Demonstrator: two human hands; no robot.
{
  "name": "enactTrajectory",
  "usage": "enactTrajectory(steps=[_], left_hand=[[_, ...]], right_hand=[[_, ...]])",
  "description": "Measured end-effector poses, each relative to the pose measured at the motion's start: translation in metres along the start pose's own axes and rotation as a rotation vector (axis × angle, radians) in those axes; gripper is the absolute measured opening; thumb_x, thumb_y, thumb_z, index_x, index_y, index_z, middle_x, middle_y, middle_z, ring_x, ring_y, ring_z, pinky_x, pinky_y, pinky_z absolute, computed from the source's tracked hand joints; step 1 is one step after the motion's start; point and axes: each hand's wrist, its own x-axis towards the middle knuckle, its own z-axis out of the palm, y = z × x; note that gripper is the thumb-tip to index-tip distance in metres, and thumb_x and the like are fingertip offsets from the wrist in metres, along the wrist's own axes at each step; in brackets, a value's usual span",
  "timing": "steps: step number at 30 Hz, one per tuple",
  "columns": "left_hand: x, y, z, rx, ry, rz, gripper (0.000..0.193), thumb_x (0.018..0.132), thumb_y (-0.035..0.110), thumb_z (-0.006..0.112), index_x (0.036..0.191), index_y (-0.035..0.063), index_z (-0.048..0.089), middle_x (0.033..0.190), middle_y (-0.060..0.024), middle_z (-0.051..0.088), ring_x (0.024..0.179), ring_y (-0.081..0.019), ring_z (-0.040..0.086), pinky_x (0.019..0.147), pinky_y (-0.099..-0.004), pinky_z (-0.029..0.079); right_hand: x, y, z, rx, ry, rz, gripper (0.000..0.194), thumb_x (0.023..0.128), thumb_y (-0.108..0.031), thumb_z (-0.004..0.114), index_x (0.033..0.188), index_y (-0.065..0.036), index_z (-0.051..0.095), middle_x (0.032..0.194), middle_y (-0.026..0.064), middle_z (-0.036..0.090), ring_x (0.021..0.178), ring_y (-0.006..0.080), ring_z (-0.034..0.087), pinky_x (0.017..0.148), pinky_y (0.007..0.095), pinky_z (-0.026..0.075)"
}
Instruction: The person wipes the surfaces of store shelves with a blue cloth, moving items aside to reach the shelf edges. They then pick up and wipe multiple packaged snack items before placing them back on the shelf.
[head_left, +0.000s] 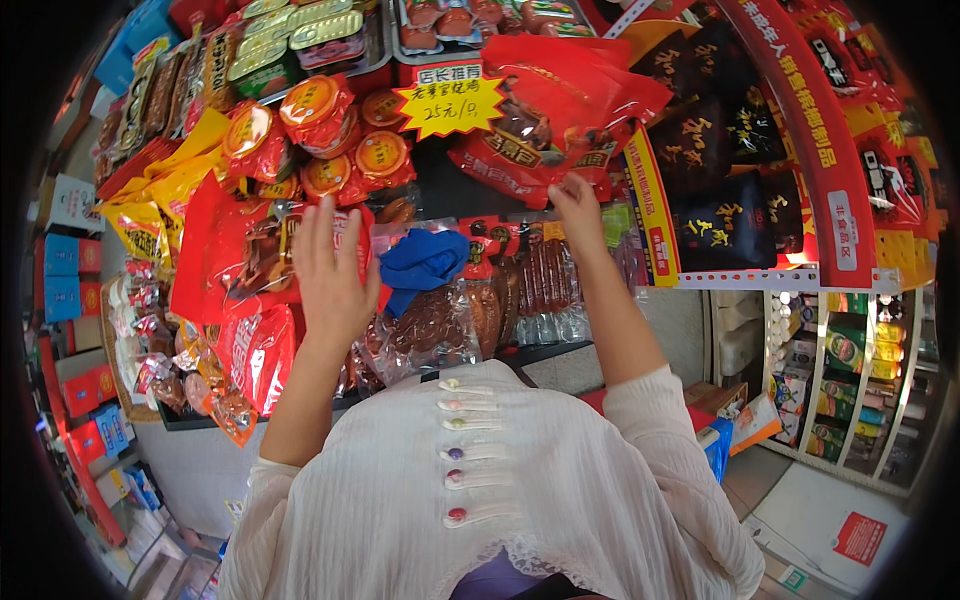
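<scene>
My left hand (334, 274) lies spread, palm down, over a large red food bag (240, 255) with a printed picture of meat. My right hand (579, 206) has its thumb and fingertips at the lower edge of another red food bag (555, 112); whether they pinch it is not plain. Between my hands a crumpled blue cloth (424, 259) rests on clear vacuum packs of brown meat (427, 322). Right of it lies a pack of dark red sausages (547, 277). Round red packs with orange lids (326, 176) stand beyond my left hand.
A yellow star-shaped price card (450, 106) stands behind the packs. Tins (259, 67) and wrapped sausages (161, 94) are at the back left. A display rack of black bags (724, 217) borders the right side. Yellow bags (139, 229) and a wicker basket (116, 360) are at the left.
</scene>
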Motion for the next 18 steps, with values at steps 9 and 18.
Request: enactTrajectory(steps=[9,18], left_hand=[[-0.033,-0.016,0.067,0.066,-0.282,-0.021,0.036,0.086,0.024,0.061,0.115,0.0054,0.067,0.116,-0.0136,0.065,0.122,-0.0325,0.053,0.109,-0.0482,0.033],[-0.036,-0.018,0.069,0.030,-0.200,-0.011,0.035,0.084,0.023,0.063,0.115,0.0063,0.067,0.116,-0.0130,0.065,0.119,-0.0320,0.054,0.107,-0.0469,0.035]], right_hand=[[0.085,0.002,0.031,0.156,0.262,-0.027,0.067,0.073,-0.010,0.084,0.128,0.004,0.048,0.121,0.0138,0.061,0.107,0.0218,0.059,0.090,0.0337,0.047],[0.021,-0.026,0.039,0.216,0.182,0.082,0.023,0.086,-0.014,0.074,0.098,0.004,0.066,0.089,0.0036,0.066,0.077,0.0131,0.059,0.071,0.0295,0.046]])
